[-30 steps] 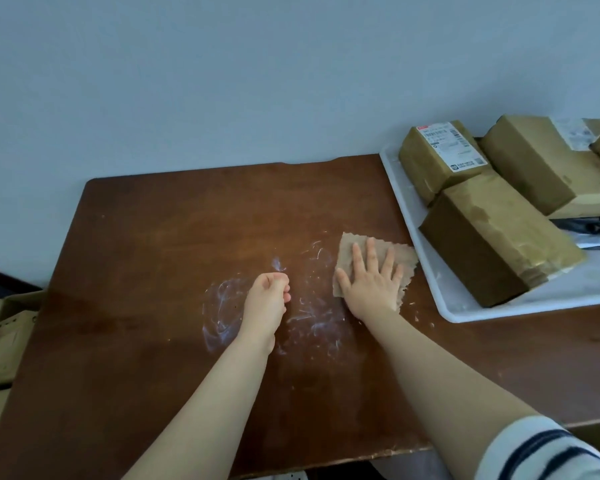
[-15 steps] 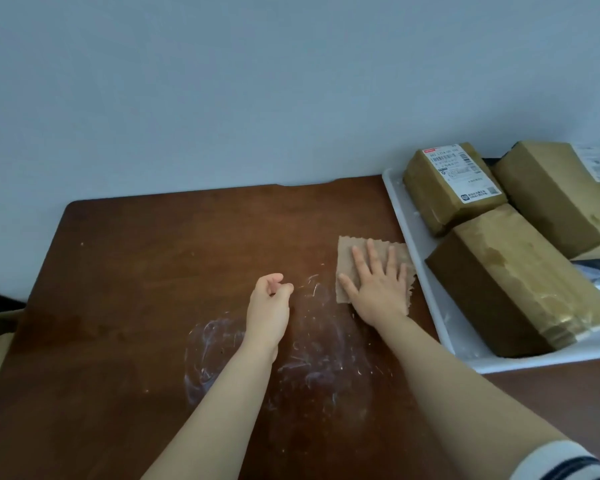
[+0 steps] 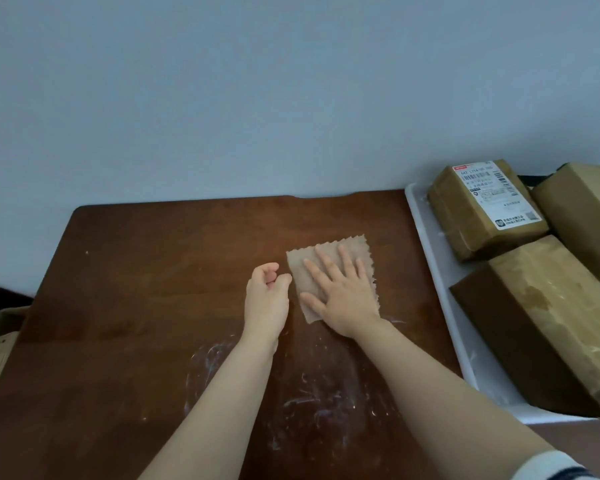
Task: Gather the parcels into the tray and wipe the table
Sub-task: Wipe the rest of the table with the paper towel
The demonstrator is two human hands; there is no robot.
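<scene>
While the brown cloth (image 3: 355,247) lay flat mid-bench (image 3: 136,306), the right hand (image 3: 340,299) pressed it with straight, spread fingers. At its nine o'clock, the left hand (image 3: 265,296) curled on nothing. At three o'clock, parcels (image 3: 478,216) filled the white tray (image 3: 426,244).

Single head-worn wide-angle view. It looks forward and down from close above the brown wooden table (image 3: 146,306), facing the pale wall (image 3: 291,81), which fills the upper frame. The white tray (image 3: 426,244) is cropped at the right edge.
</scene>
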